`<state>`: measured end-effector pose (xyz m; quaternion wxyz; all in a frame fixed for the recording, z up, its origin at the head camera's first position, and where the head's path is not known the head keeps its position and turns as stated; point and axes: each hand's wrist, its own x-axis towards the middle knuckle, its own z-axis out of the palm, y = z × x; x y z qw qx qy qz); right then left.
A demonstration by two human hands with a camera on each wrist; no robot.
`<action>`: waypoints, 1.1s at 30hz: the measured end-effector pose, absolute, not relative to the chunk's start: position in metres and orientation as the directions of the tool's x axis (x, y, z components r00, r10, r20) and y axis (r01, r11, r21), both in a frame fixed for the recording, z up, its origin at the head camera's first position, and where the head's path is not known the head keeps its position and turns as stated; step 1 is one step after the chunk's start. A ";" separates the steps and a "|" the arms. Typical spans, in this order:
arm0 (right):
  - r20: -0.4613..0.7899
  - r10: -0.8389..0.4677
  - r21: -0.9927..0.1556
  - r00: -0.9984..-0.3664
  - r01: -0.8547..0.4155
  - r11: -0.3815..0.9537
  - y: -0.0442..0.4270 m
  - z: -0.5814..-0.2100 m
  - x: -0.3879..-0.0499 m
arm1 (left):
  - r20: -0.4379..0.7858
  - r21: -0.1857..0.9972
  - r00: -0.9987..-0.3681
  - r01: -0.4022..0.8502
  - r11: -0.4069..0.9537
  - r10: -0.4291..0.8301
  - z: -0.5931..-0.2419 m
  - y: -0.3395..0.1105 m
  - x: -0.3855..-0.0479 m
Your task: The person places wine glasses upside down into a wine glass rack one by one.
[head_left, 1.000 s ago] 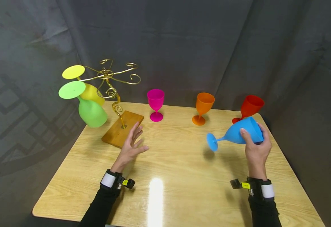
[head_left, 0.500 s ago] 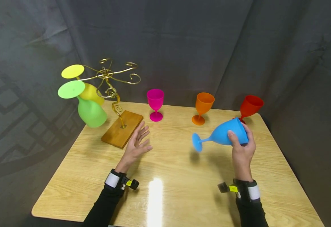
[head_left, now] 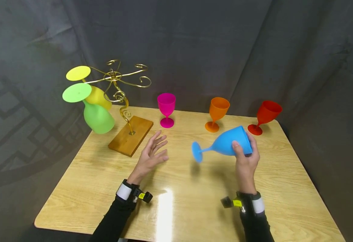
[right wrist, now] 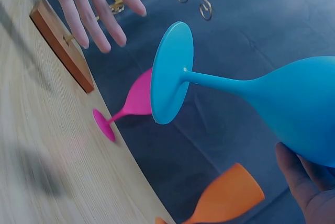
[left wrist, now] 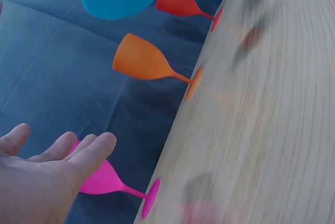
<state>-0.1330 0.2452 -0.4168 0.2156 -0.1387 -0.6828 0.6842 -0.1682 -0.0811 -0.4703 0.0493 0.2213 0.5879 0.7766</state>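
Observation:
My right hand [head_left: 246,156] grips a blue goblet [head_left: 229,141] around its bowl, near the rim. The goblet is held sideways above the table, its foot pointing left; the right wrist view shows that foot and stem up close. My left hand [head_left: 150,156] hovers over the table with fingers spread and loosely bent, holding nothing. Behind it stands a gold wire rack [head_left: 123,109] on a wooden base [head_left: 131,136]. A green goblet [head_left: 97,116] and a yellow goblet [head_left: 99,97] hang upside down from the rack's left arms, while its other curled arms carry nothing.
Along the table's [head_left: 200,208] back edge stand a pink goblet [head_left: 166,104], an orange goblet [head_left: 219,108] and a red goblet [head_left: 267,112], all upright. A dark cloth [head_left: 188,50] hangs behind the table.
My right hand has carried the blue goblet leftward, away from in front of the red goblet. My left hand has drifted a little to the right, away from the rack's base.

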 end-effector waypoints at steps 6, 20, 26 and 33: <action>0.115 0.465 -0.991 -0.878 -0.132 -0.004 0.232 -0.417 -0.130 | 0.290 0.930 -0.884 0.171 -0.324 0.367 -0.469 -0.073 -0.164; 0.120 0.428 -0.986 -0.896 -0.157 -0.051 0.208 -0.417 -0.124 | 0.279 0.929 -0.858 0.129 -0.347 0.430 -0.462 -0.056 -0.156; 0.111 0.398 -0.978 -0.911 -0.171 -0.116 0.202 -0.420 -0.123 | 0.259 0.938 -0.863 0.118 -0.326 0.433 -0.461 -0.050 -0.154; 0.110 0.384 -0.964 -0.917 -0.192 -0.183 0.193 -0.426 -0.124 | 0.267 0.929 -0.861 0.111 -0.353 0.433 -0.461 -0.048 -0.154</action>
